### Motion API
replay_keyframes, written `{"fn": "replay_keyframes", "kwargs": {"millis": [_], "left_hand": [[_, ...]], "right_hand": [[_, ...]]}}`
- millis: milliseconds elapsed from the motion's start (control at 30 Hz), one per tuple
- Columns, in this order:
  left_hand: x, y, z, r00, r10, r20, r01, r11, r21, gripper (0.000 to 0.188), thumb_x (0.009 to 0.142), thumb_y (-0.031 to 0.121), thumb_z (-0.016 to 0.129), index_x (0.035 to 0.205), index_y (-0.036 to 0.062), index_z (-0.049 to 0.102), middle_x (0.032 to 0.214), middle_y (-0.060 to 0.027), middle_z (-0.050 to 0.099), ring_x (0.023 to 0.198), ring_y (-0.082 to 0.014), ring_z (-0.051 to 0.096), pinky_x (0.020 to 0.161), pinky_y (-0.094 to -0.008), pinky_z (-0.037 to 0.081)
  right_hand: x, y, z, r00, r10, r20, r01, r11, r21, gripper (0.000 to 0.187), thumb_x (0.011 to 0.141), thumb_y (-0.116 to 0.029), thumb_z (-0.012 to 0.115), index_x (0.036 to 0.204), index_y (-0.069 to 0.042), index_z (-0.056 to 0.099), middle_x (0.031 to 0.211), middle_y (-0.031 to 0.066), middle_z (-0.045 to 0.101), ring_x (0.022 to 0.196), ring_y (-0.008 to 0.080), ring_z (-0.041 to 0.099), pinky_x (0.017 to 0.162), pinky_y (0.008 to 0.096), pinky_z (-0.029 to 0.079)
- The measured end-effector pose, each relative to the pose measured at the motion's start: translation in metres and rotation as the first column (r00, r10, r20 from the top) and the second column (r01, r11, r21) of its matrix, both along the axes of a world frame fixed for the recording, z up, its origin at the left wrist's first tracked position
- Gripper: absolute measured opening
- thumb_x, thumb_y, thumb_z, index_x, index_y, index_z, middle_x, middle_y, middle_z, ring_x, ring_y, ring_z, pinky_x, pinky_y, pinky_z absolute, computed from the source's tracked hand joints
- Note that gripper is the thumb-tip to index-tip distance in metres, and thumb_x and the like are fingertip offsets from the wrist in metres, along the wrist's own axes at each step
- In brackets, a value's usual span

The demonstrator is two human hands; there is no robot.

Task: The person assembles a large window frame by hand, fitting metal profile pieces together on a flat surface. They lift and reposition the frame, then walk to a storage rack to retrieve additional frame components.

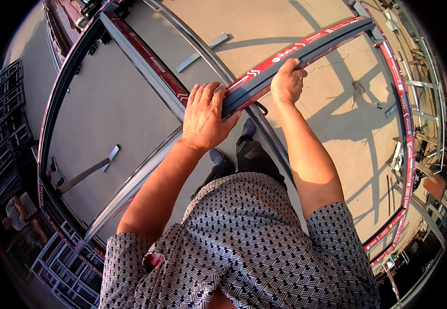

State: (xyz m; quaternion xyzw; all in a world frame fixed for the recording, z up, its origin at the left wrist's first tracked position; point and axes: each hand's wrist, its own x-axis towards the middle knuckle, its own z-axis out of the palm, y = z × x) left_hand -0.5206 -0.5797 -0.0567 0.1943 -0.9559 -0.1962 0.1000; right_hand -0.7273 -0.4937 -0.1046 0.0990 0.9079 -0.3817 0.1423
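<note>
A large dark grey metal window frame point(306, 52), with red and white protective film along its faces, spreads around me at about waist height. My left hand point(205, 116) lies over the joint where the middle bars meet, fingers close together and curved over the edge, thumb to the right. To its right, my right hand point(288, 82) is closed round the near side of the crossbar, with the thumb along its edge. The fingertips under the bar are hidden. A red-filmed bar point(149, 59) runs from my left hand toward the far left.
Under the frame, a curved metal rail point(182, 31) crosses near my shoes point(249, 127). Short metal strips point(202, 52) lie on supports over the concrete floor. Stacked frames point(7, 118) and another person point(20, 210) are at left. Metal lengths and scraps point(427, 170) line the right side.
</note>
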Motion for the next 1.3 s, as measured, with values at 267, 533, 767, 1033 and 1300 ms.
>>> {"fn": "replay_keyframes", "kwargs": {"millis": [267, 533, 767, 1033, 1300], "left_hand": [[-0.104, 0.015, 0.002, 0.945, -0.105, 0.310, 0.065, 0.989, 0.136, 0.084, 0.092, 0.042, 0.075, 0.155, -0.0035, 0.044, 0.144, -0.0235, 0.059, 0.132, -0.0415, 0.059, 0.114, -0.0500, 0.046], [-0.122, 0.027, 0.025, 0.891, -0.100, 0.443, -0.016, 0.968, 0.250, 0.087, 0.099, 0.048, 0.069, 0.159, -0.0061, 0.036, 0.145, -0.0281, 0.057, 0.134, -0.0439, 0.058, 0.109, -0.0491, 0.051], [-0.119, 0.025, 0.024, 0.871, -0.100, 0.480, -0.035, 0.964, 0.265, 0.091, 0.100, 0.050, 0.068, 0.162, -0.0058, 0.031, 0.148, -0.0273, 0.054, 0.135, -0.0444, 0.057, 0.112, -0.0494, 0.049], [-0.118, 0.023, 0.017, 0.883, -0.124, 0.452, -0.016, 0.956, 0.295, 0.092, 0.098, 0.044, 0.073, 0.162, -0.0048, 0.029, 0.148, -0.0304, 0.053, 0.132, -0.0472, 0.058, 0.109, -0.0495, 0.050], [-0.182, 0.020, 0.014, 0.858, -0.251, 0.448, 0.033, 0.897, 0.440, 0.098, 0.098, 0.051, 0.069, 0.163, -0.0069, 0.023, 0.148, -0.0337, 0.050, 0.135, -0.0478, 0.056, 0.113, -0.0485, 0.047]], "right_hand": [[0.000, 0.019, 0.028, 0.988, 0.127, 0.093, -0.119, 0.989, -0.092, 0.071, 0.110, -0.059, 0.022, 0.121, 0.009, 0.040, 0.102, 0.0377, 0.071, 0.098, 0.0542, 0.072, 0.090, 0.0585, 0.058], [-0.036, 0.046, 0.028, 0.973, 0.186, 0.135, -0.167, 0.976, -0.143, 0.070, 0.110, -0.062, 0.033, 0.117, 0.007, 0.042, 0.089, 0.0356, 0.073, 0.089, 0.0547, 0.073, 0.084, 0.0600, 0.059], [-0.175, 0.053, 0.023, 0.994, -0.081, -0.078, 0.077, 0.996, -0.052, 0.066, 0.107, -0.059, 0.043, 0.120, 0.005, 0.052, 0.116, 0.0262, 0.066, 0.109, 0.0446, 0.067, 0.091, 0.0556, 0.057], [-0.285, 0.047, -0.022, 0.902, -0.271, -0.335, 0.152, 0.928, -0.341, 0.070, 0.109, -0.046, 0.039, 0.153, 0.010, 0.037, 0.143, 0.0305, 0.045, 0.127, 0.0457, 0.054, 0.112, 0.0501, 0.046], [-0.281, 0.055, -0.031, 0.915, -0.226, -0.335, 0.082, 0.916, -0.393, 0.072, 0.112, -0.044, 0.034, 0.156, 0.013, 0.028, 0.150, 0.0331, 0.039, 0.134, 0.0466, 0.049, 0.112, 0.0497, 0.047]]}}
